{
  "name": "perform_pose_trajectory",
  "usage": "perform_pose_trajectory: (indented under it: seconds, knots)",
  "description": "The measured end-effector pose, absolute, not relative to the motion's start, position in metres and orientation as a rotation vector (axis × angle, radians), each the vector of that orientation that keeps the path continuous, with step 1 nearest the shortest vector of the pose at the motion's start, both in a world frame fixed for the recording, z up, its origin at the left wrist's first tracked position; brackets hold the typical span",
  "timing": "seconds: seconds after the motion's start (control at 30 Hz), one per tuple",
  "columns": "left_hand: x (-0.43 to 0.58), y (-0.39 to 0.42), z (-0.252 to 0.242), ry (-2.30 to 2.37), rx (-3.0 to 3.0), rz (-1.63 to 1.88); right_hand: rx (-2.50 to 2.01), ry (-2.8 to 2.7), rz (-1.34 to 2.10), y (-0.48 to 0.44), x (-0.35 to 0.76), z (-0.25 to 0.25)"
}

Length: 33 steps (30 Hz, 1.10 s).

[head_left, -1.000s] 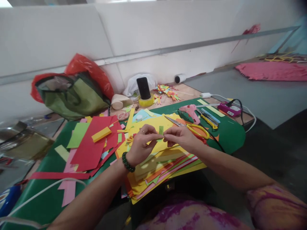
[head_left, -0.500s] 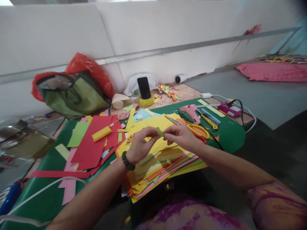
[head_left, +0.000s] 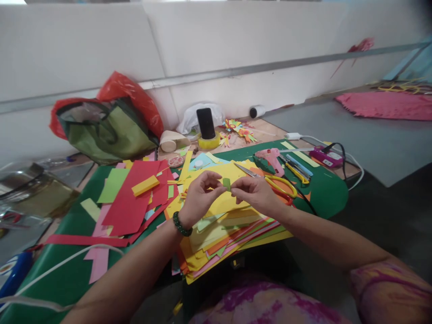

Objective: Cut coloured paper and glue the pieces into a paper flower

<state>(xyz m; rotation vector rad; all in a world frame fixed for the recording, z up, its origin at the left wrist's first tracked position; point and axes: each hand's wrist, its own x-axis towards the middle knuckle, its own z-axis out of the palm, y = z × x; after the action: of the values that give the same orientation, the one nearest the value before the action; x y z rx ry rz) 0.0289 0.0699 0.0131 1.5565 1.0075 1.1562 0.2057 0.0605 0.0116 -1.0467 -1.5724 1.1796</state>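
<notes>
Starting at your far left, a white cable [head_left: 67, 265] is trailing across the green mat [head_left: 60, 288], and behind it a green bag [head_left: 104, 130] is leaning against a red plastic bag [head_left: 131, 94] by the wall. Next, a red sheet [head_left: 130, 207] is lying on the mat with a yellow block [head_left: 146, 185] resting near its upper edge. Your left hand [head_left: 199, 195], with a dark bead bracelet [head_left: 181, 225] on its wrist, is pinching the left side of a small green paper scrap [head_left: 226, 183] between thumb and forefinger, its other fingers curling in. The scrap is standing upright in the air between your two hands, just above the yellow top sheet of the coloured paper stack [head_left: 229, 238] in front of you. Your right hand [head_left: 254, 193] is gripping the scrap's right side with its fingertips, so both hands are holding the same piece. Behind the hands, a black phone [head_left: 205, 123] is standing upright in a yellow tape roll [head_left: 209, 143]. Just right of your right hand, yellow-handled scissors [head_left: 280, 185] are lying on the table, and beyond them a pink glue gun [head_left: 272, 157] is resting on the mat, with a purple power strip [head_left: 326, 156] near the far right edge.
</notes>
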Motion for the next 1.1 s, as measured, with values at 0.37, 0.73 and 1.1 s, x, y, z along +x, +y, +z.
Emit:
perform_pose_trajectory:
  seconds: [0.37,0.73,1.1]
  knots:
    - [0.026,0.072,0.016,1.009,1.407,1.0,-1.043,-1.667,1.063,0.061,0.205,0.008]
    - [0.024,0.074,0.019,1.027,1.446,0.9,-1.057,-1.813,0.89,0.062,0.209,0.011]
    - [0.022,0.072,0.018,1.02,1.75,0.675,-1.084,-1.857,0.859,0.073,0.205,0.024]
